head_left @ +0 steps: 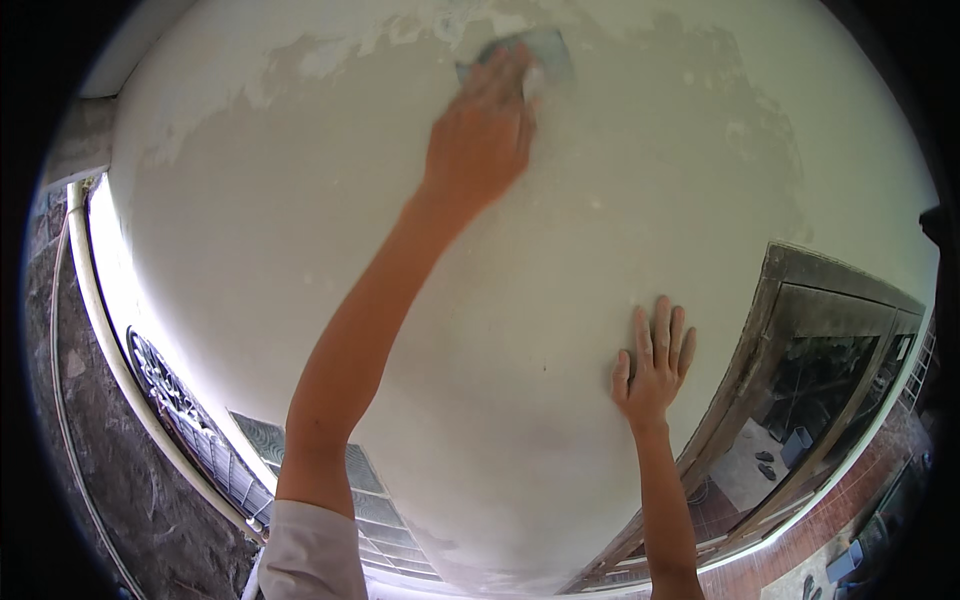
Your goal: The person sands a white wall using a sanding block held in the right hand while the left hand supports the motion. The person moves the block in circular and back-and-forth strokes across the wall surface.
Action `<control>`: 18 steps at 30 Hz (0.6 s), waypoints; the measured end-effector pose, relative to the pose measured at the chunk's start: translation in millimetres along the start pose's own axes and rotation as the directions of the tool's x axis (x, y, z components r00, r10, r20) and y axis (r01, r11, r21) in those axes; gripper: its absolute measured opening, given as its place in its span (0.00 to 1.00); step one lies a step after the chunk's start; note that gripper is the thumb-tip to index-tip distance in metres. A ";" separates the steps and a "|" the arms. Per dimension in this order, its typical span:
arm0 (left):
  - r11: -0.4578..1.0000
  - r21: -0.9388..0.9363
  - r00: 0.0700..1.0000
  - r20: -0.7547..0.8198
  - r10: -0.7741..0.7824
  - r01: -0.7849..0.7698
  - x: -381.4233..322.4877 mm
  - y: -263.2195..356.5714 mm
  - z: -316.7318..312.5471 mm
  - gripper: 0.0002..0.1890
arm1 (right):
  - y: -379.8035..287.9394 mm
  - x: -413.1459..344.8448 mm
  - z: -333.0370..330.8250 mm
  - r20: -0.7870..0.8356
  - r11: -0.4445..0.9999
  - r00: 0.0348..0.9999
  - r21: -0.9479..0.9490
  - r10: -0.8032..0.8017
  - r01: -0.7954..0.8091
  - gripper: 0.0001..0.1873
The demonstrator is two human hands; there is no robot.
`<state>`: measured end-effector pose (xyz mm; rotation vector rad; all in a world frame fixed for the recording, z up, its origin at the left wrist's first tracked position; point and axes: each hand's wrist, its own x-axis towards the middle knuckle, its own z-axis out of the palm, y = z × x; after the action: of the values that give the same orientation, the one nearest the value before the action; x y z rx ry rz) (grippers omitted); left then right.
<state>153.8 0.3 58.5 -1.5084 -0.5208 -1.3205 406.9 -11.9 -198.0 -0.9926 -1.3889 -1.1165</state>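
Observation:
My left hand (484, 124) is raised high, gripping a flat grey hand tool (553, 56) against the wall. Motion blur and my fingers hide much of the tool, so I cannot tell whether it is a scraper or a sanding sheet. A white rolled-up sleeve (311, 551) covers the upper part of that arm. Lower and to the right, my right hand (654, 367) rests on the plastered wall (480, 315) with fingers spread, holding nothing. Greyish filler coats most of the wall's middle, with ragged, paler patches along its upper border.
Right of my right hand stands a wooden-framed glazed opening (776, 281), its glass reflecting slippers and a bin. Patterned glass panes (367, 480) lie low on the left, partly behind my arm. Further left are a pale pipe (101, 300), ornamental metalwork (161, 375) and dark rough ground (127, 465).

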 end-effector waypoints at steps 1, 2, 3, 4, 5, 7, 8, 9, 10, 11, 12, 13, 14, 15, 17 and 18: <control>0.999 -0.015 0.999 -0.015 -0.044 0.043 14.6 -9.9 5.7 0.21 | 0.6 -0.2 -0.2 0.025 1.000 1.000 -0.006 0.009 -0.008 0.29; 0.999 -0.034 0.994 -0.103 -0.041 0.038 21.8 -14.0 10.8 0.21 | 1.1 -0.4 -0.4 0.020 1.000 1.000 -0.003 0.005 -0.005 0.29; 0.998 -0.005 0.996 -0.063 -0.060 0.060 23.8 -15.2 14.8 0.21 | 1.7 -0.6 -0.3 0.014 1.000 1.000 -0.002 0.002 -0.002 0.29; 0.999 0.024 0.995 -0.096 -0.033 0.035 23.2 -13.9 17.7 0.21 | 2.0 -1.1 -0.4 0.012 1.000 1.000 -0.010 -0.001 0.001 0.29; 0.998 0.056 0.992 -0.125 -0.006 0.013 18.6 -9.8 19.7 0.21 | 2.3 -1.3 -0.4 0.012 1.000 1.000 -0.016 -0.005 0.005 0.29; 1.000 0.016 1.000 -0.029 -0.012 0.012 -14.2 7.1 11.1 0.21 | 2.3 -2.1 -0.5 0.008 1.000 1.000 -0.013 -0.009 0.009 0.29; 1.000 -0.008 1.000 0.027 -0.013 0.014 -32.2 15.6 5.7 0.22 | 2.1 -2.5 -0.8 0.007 1.000 1.000 -0.005 -0.003 0.004 0.29; 1.000 -0.011 0.999 0.047 -0.001 0.002 -42.8 20.2 1.6 0.23 | 2.0 -2.3 -0.7 0.003 1.000 1.000 0.002 0.004 -0.004 0.29; 1.000 -0.015 0.998 0.068 0.011 -0.010 -50.1 24.0 -2.1 0.23 | 1.8 -2.4 -1.0 0.007 1.000 1.000 -0.001 0.005 -0.005 0.29; 0.999 -0.030 0.998 0.058 0.034 -0.033 -51.9 24.8 -5.9 0.24 | 1.6 -2.2 -1.1 0.011 1.000 1.000 -0.004 0.005 -0.005 0.29; 1.000 -0.016 0.998 0.054 0.023 -0.023 -47.4 21.7 -8.3 0.23 | 1.5 -2.1 -1.3 0.007 1.000 1.000 -0.002 0.007 -0.007 0.29; 1.000 -0.012 1.000 0.015 0.027 -0.026 -34.0 15.9 -7.0 0.22 | 1.3 -2.0 -1.4 0.012 1.000 1.000 -0.007 0.009 -0.008 0.29; 0.999 0.006 0.999 -0.002 0.033 -0.033 -17.7 9.2 -5.2 0.22 | 1.3 -1.8 -1.3 0.009 1.000 1.000 -0.009 0.009 -0.009 0.29; 1.000 -0.008 1.000 -0.004 -0.009 0.009 -1.9 1.5 -4.8 0.24 | 1.3 -1.9 -1.2 0.013 1.000 1.000 -0.005 0.017 -0.017 0.29; 0.997 -0.008 0.996 0.052 -0.076 0.076 23.3 -10.1 -2.7 0.29 | 1.2 -1.9 -0.7 -0.002 1.000 1.000 -0.011 0.009 -0.009 0.28; 0.994 -0.008 0.991 0.080 -0.106 0.107 27.5 -9.2 -0.8 0.31 | 1.0 -2.3 -0.4 -0.002 1.000 1.000 0.000 0.019 -0.019 0.28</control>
<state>154.2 -4.8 87.1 -1.5665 -0.6523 -1.3514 408.2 -12.1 -200.2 -1.0028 -1.3751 -1.1032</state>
